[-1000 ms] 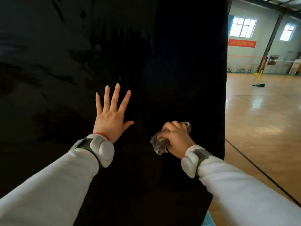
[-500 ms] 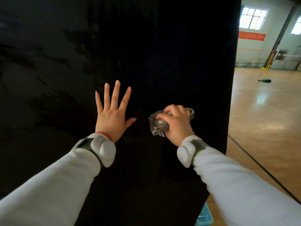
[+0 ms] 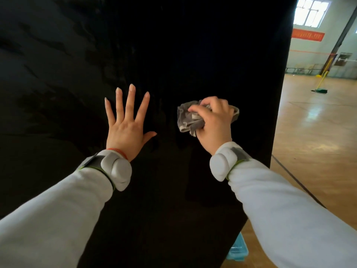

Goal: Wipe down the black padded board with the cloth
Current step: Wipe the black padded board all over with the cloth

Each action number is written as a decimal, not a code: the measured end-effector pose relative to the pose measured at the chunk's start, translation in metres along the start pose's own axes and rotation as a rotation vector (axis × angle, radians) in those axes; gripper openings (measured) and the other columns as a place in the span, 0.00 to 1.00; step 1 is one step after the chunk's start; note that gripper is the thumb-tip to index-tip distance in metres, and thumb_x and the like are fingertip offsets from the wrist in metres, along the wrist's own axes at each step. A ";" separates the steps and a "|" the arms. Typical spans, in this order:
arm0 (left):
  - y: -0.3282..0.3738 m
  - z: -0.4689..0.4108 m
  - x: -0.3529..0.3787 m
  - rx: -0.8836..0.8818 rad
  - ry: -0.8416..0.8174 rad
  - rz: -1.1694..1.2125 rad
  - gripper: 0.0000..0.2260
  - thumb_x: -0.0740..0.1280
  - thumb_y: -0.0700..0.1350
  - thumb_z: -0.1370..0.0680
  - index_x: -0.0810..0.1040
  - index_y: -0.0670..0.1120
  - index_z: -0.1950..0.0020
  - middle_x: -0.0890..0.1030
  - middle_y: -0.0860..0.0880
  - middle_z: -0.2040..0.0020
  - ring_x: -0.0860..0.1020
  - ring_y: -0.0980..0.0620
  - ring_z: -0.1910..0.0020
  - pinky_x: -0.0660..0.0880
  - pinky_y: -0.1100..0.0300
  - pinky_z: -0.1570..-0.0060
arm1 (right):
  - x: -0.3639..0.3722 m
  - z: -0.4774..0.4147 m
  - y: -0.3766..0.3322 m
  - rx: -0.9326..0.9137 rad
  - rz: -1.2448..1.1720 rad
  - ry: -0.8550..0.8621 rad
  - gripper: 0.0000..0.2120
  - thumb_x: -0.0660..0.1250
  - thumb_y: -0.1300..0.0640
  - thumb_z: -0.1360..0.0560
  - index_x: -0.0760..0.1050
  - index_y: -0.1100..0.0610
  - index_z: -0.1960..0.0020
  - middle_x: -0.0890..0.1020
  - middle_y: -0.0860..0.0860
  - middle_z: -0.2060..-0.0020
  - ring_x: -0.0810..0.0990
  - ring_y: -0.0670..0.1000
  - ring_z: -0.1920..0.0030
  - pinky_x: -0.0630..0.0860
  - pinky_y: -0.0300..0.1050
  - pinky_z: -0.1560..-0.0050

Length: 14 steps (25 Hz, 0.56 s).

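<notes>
Against the black padded board [image 3: 193, 45], which stood upright and filled most of the head view, the left hand [image 3: 126, 128] lay flat, its fingers [image 3: 129, 100] straight and spread and holding nothing. Just to its right, the right hand [image 3: 214, 122] gripped a bunched grey cloth [image 3: 188, 118], fingers [image 3: 199, 110] curled over the wad and pressing it to the board's surface. Both forearms wore pale sleeves with a grey-and-white band at each wrist. Beyond the board's right edge lay a glossy wooden floor [image 3: 316, 132], and a pale blue bin [image 3: 238, 250] showed at the board's lower corner.
</notes>
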<state>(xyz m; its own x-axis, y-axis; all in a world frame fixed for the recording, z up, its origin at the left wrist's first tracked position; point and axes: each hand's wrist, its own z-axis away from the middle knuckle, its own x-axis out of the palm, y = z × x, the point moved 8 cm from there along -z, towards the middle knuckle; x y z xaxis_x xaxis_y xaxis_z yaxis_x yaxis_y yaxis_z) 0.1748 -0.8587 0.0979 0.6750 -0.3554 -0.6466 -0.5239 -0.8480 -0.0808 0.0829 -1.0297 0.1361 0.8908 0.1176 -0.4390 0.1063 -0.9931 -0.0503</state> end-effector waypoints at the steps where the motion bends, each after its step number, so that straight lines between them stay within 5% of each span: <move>1: 0.001 0.002 0.001 -0.001 0.006 0.007 0.45 0.69 0.56 0.29 0.43 0.50 0.23 0.45 0.39 0.24 0.40 0.37 0.26 0.38 0.38 0.31 | 0.010 0.012 0.001 -0.004 -0.009 -0.037 0.16 0.70 0.63 0.37 0.80 0.52 0.51 0.76 0.52 0.52 0.66 0.52 0.49 0.62 0.50 0.50; 9: 0.009 0.014 0.012 -0.037 -0.037 0.007 0.44 0.65 0.59 0.27 0.38 0.48 0.24 0.43 0.38 0.24 0.41 0.35 0.27 0.38 0.37 0.31 | 0.056 0.106 0.000 -0.103 0.019 -0.447 0.15 0.75 0.62 0.41 0.81 0.51 0.55 0.77 0.50 0.55 0.67 0.52 0.51 0.67 0.51 0.54; 14: 0.008 0.014 0.015 -0.014 -0.018 0.030 0.44 0.67 0.58 0.28 0.41 0.48 0.24 0.44 0.38 0.24 0.41 0.36 0.27 0.37 0.37 0.32 | 0.003 0.029 0.001 0.036 -0.012 -0.048 0.15 0.64 0.61 0.36 0.80 0.52 0.50 0.76 0.52 0.52 0.67 0.52 0.50 0.58 0.44 0.53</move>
<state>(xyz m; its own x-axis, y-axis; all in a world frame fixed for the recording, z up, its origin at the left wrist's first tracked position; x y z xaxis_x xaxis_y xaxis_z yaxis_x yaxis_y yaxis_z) 0.1735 -0.8655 0.0768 0.6491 -0.3740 -0.6624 -0.5369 -0.8422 -0.0506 0.0729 -1.0302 0.1084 0.8673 0.1304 -0.4805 0.1004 -0.9911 -0.0879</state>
